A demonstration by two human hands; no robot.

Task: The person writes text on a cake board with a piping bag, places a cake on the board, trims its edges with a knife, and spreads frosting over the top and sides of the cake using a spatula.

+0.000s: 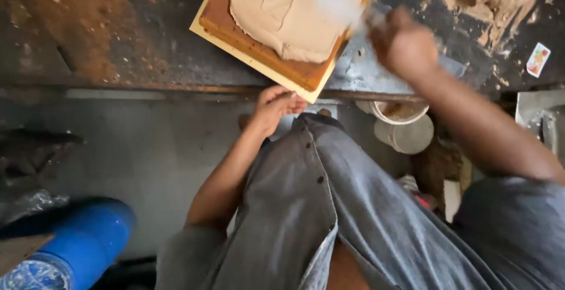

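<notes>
head view: a square cake (276, 60) with tan frosting (294, 10) sits on its board at the counter edge. the left hand (273, 107) pinches the board's (259, 65) near corner; the right hand (403, 42), nearer the frosting, is closed on a blurred spatula (341, 7) lying leftward over it.

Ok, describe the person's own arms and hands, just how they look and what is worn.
Both arms are bare from the short grey sleeves down. The left hand and right hand wear no gloves; no rings or watch are visible. The right hand is motion-blurred. A grey button-front shirt hangs open.
</notes>
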